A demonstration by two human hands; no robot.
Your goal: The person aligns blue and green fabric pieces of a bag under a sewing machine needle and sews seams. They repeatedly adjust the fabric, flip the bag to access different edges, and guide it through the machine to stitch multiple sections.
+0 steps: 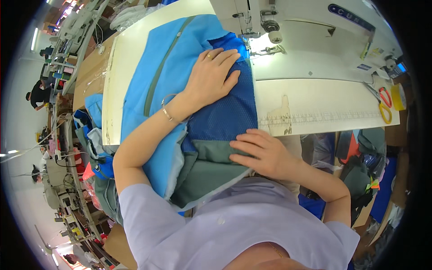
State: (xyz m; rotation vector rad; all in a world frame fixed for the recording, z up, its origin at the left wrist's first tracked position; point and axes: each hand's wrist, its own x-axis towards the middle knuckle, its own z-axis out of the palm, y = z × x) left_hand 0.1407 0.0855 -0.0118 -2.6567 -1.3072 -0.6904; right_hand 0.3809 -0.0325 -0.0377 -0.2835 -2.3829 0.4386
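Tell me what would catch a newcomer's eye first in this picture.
The bright blue fabric left of centre stands out first, with the left hand lying across it and the dark blue mesh. Next come the brightly lit sewing machine at upper right and yellow-handled scissors at far right.

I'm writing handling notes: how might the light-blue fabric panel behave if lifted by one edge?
The light-blue fabric panel would probably flop, since it droops past the white tabletop's near edge. It may bend less easily along the olive zipper, which runs in a smooth line. Pulled now, it could bunch under the left hand resting across it.
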